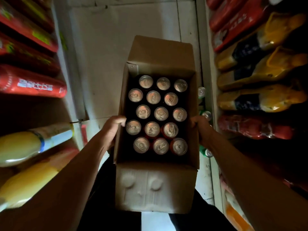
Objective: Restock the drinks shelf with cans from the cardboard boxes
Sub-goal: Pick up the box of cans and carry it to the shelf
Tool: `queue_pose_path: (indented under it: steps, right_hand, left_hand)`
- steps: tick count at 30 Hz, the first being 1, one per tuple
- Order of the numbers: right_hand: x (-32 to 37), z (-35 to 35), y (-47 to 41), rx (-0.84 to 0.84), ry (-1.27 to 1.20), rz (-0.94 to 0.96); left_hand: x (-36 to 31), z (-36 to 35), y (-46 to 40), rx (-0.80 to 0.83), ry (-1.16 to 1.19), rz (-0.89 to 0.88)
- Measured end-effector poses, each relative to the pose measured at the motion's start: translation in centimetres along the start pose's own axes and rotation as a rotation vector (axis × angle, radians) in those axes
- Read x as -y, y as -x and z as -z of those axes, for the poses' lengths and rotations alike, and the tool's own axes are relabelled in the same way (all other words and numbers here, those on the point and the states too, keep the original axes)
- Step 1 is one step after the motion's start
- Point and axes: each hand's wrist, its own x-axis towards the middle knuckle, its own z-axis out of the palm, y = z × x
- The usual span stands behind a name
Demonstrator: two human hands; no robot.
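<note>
Between the two shelf runs, over the pale floor [103,64], the cardboard box [155,184] sits in mid-air, carried by both hands at its long sides. Left hand [111,129] grips the box's left wall, fingers [119,120] curled over the top edge, with the rest of the hand outside; that hooks the rim so the wall can't bow out. Right hand [200,129] clamps the opposite wall, also curled round the rim, though its fingertips are mostly hidden behind the cardboard. Grips are opposed and about level with each other, closer to the near end of the box, so the load likely stays balanced and close to the body. Inside the box: cans [160,113] upright, tops up, in staggered rows of three, filling most of it; the far end and near end show dark gaps. Flaps are open, far one [160,50] folded outward, near one hanging down toward the person, so the cans are reachable from above. Right of the box, a few loose cans [206,115] stand at floor level, beside the bottle packs [260,75]. Left of the box: red packs [31,84] and yellowish bottles [20,147] on shelving. My read: box is in transit, no can pulled yet; which shelf is the target, cannot tell. Dim light; can labels unreadable.
</note>
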Motion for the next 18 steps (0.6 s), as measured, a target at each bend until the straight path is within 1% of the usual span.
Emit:
queue_pose_path:
  steps: [4,7,10,13,18]
  right_hand:
    - [-1.1,0.5,-1.5,-0.068,0.042,0.035]
    - [-2.1,0.9,-1.9,-0.066,0.05,0.004]
    - [-3.2,1.1,-2.2,-0.033,0.095,0.009]
    - [-3.9,0.9,-2.4,-0.016,0.097,0.045]
    - [-5.0,1.2,-2.5,-0.003,0.118,0.034]
  left_hand:
    - [3.1,-0.6,-2.2,-0.009,-0.016,-0.029]
    - [5.4,0.2,-4.1,-0.021,-0.087,-0.096]
    - [6.6,0.2,-4.5,0.005,-0.12,-0.115]
    - [7.1,0.2,-4.6,0.002,-0.134,-0.149]
    - [7.5,0.2,-4.7,0.026,-0.151,-0.194]
